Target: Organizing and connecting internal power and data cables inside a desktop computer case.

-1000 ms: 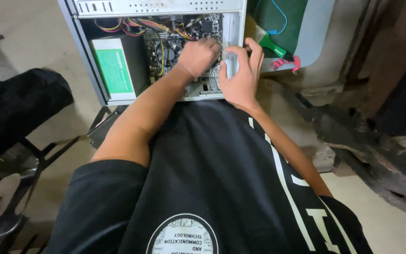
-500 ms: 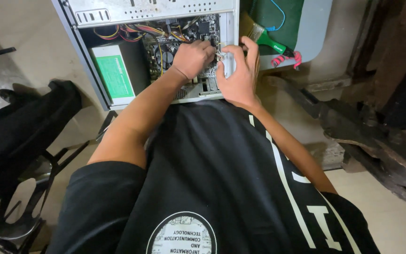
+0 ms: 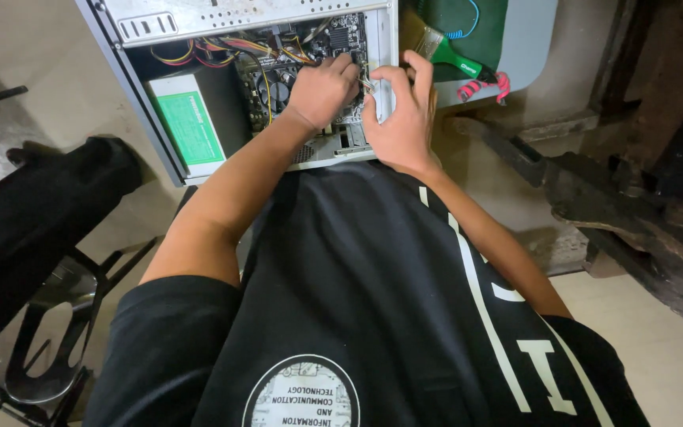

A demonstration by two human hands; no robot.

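I lean over the open grey metal computer case (image 3: 132, 119), laid on its side so the dark green motherboard (image 3: 294, 79) faces up at me. My left hand (image 3: 322, 91) is curled narrow, knuckles up, fingertips pressed down onto the board; whether they pinch anything I cannot tell. My right hand (image 3: 401, 119) braces on the case's edge, finger and thumb nipping a small silvery metal part (image 3: 367, 82) just beside the left. The green-handled brush (image 3: 456, 55) lies near, within reach.

Green rectangular label (image 3: 190, 126) on power supply (image 3: 169, 87), left inside open computer case (image 3: 132, 134)
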